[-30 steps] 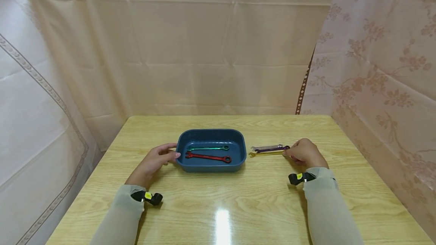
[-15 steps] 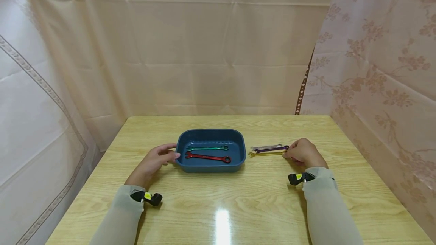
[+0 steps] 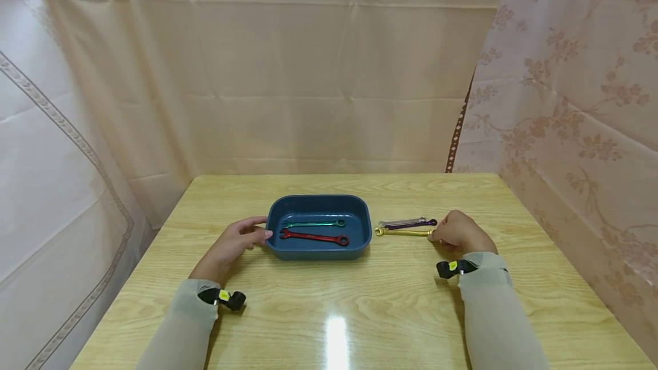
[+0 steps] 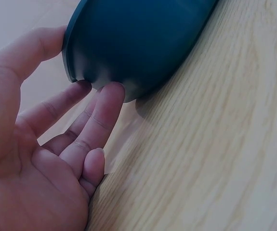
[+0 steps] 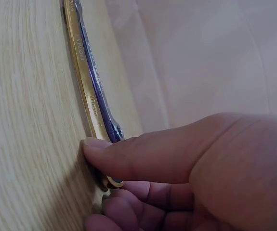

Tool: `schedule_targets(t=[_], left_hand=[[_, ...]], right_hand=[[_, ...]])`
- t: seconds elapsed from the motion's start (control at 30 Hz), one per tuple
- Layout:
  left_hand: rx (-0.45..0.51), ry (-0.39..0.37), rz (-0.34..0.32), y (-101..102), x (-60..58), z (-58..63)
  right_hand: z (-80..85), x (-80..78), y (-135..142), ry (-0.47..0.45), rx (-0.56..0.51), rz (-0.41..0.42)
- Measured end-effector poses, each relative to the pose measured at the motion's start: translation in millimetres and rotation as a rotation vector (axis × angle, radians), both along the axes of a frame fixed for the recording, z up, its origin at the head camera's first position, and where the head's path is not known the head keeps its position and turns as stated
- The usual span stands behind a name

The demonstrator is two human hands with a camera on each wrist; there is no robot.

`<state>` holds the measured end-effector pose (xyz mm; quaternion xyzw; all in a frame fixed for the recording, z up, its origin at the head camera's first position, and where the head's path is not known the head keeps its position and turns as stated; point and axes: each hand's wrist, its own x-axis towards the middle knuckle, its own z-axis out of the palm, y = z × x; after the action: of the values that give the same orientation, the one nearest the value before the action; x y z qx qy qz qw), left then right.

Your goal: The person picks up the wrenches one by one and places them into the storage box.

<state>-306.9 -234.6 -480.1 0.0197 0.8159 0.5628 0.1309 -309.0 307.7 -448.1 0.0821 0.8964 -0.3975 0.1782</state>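
Right hand point(image 3: 461, 231) grip pinches end of gold wrench point(image 3: 403, 232), at three o'clock from blue tray point(image 3: 319, 256). Left hand point(image 3: 233, 244), fingers spread, touches nine-o'clock rim. Best lifted level, clear of purple wrench point(image 3: 409, 225).

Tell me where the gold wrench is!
In the head view, the gold wrench is right of the blue tub, in front of the purple wrench, one end in the right hand.
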Motion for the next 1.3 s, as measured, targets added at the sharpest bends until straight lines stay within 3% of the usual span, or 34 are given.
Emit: schedule_targets(t=[0.2, 0.5, 0.8, 1.13, 1.3], left_hand=[[-0.006, 0.000, 0.004, 1, 0.6, 0.7], [0.007, 0.009, -0.008, 1, 1.4, 2.4], [0.009, 0.004, 0.000, 2, 3.1, 3.3], [0.004, 0.014, 0.004, 2, 3.8, 5.7], [0.004, 0.012, 0.004, 2, 4.7, 5.3]], right_hand=[[2.7, 3.7, -1, -0.003, -0.051, 0.005], [3.7, 4.4, 1, 0.018, -0.022, 0.013], [8.3, 8.6, 2, 0.047, -0.062, 0.038], [13.8, 2.1, 8, 0.152, -0.022, 0.114], [15.2, -1.8, 8, 0.163, -0.049, 0.121]])
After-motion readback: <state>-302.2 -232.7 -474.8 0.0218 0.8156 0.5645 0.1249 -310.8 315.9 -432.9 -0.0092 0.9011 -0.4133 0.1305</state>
